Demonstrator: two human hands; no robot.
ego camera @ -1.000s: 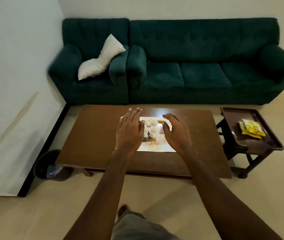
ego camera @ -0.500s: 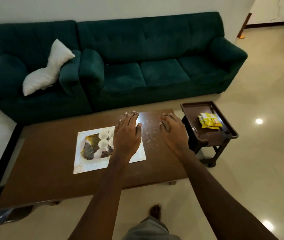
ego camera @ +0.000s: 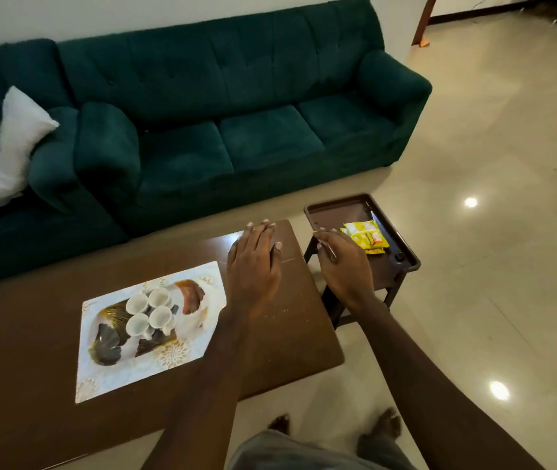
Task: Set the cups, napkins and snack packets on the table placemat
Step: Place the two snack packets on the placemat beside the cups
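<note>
Several small white cups (ego camera: 150, 311) stand clustered on the patterned placemat (ego camera: 182, 351), which lies on the brown coffee table (ego camera: 283, 337). Yellow snack packets (ego camera: 366, 237) lie on the dark tray (ego camera: 334, 210) of a side stand to the table's right. My left hand (ego camera: 253, 266) hovers flat over the table's far right corner, fingers apart, empty. My right hand (ego camera: 341, 262) is over the tray's near left edge, just left of the packets, fingers loosely curled and holding nothing. No napkins can be made out.
A dark green sofa (ego camera: 222, 106) runs along the far side of the table, with a white pillow (ego camera: 9, 154) at its left. Glossy tiled floor (ego camera: 490, 266) lies to the right. My bare feet (ego camera: 382, 425) stand near the table's front edge.
The view has swung right and both hands have moved right, away from the placemat. My right hand now reaches the tray beside the packets; my left is over the table's right corner.
</note>
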